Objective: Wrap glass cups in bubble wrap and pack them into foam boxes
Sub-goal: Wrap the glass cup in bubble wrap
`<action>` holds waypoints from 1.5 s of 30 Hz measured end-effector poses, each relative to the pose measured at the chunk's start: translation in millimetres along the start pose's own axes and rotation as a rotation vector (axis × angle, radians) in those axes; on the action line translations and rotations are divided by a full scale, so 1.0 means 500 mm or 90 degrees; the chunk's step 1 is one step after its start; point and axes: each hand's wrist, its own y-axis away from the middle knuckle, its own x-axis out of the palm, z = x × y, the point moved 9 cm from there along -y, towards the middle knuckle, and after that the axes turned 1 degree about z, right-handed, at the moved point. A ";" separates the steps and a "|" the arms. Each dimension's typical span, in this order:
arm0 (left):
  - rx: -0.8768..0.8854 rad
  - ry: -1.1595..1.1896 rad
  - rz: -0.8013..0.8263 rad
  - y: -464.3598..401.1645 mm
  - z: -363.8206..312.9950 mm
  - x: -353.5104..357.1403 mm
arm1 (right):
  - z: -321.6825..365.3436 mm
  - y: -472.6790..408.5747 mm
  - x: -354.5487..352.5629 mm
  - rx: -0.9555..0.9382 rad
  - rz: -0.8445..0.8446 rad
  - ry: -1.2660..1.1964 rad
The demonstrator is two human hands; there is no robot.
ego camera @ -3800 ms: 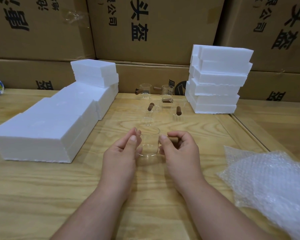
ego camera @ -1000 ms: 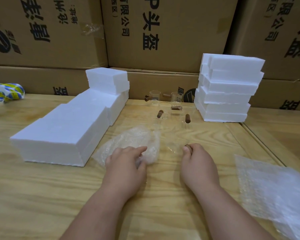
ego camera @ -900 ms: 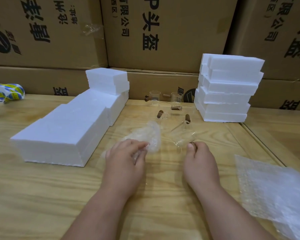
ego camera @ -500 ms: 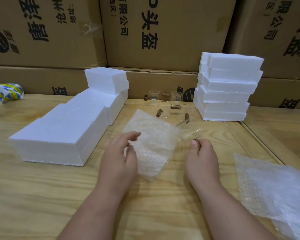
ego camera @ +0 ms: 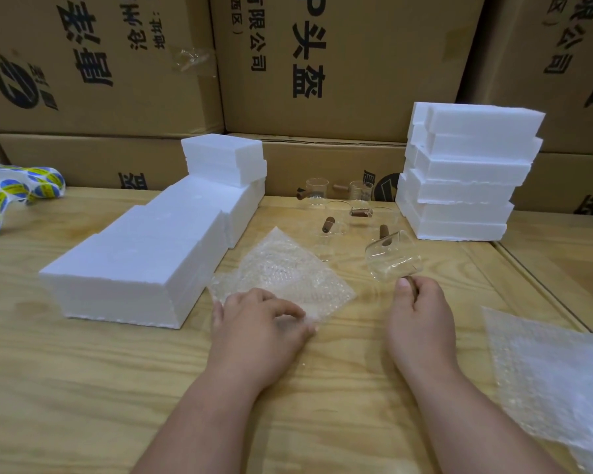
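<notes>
In the head view, a long row of foam boxes (ego camera: pixel 144 258) fills the tabletop's (ego camera: pixel 65 371) left half and a stack of foam boxes (ego camera: pixel 463 172) stands at its far edge, all closed, with spare glass cups (ego camera: pixel 336 213) between them. The left hand (ego camera: pixel 257 323) presses a bubble wrap sheet (ego camera: pixel 285 271) flat with spread fingers; the right hand (ego camera: pixel 418 319) pinches the wooden handle of a tilted glass cup (ego camera: pixel 392 260) just right of the sheet. More bubble wrap (ego camera: pixel 555 371) lies at the right edge
</notes>
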 end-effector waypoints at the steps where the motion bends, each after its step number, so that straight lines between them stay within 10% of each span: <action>1: 0.000 0.019 -0.025 -0.002 0.001 -0.006 | 0.002 0.001 -0.001 -0.003 -0.003 -0.002; 12: 0.012 0.236 -0.239 0.006 0.010 -0.058 | 0.025 0.014 -0.009 -0.040 -0.027 -0.118; 25: 0.091 0.296 -0.225 0.015 -0.029 -0.039 | 0.112 0.094 0.068 -0.199 0.193 -0.274; 37: -0.110 0.526 -0.323 0.021 0.047 -0.055 | 0.097 0.111 0.115 -0.202 0.327 0.004; 45: 0.097 0.377 -0.325 0.038 -0.039 -0.068 | 0.096 0.107 0.111 -0.225 0.292 0.186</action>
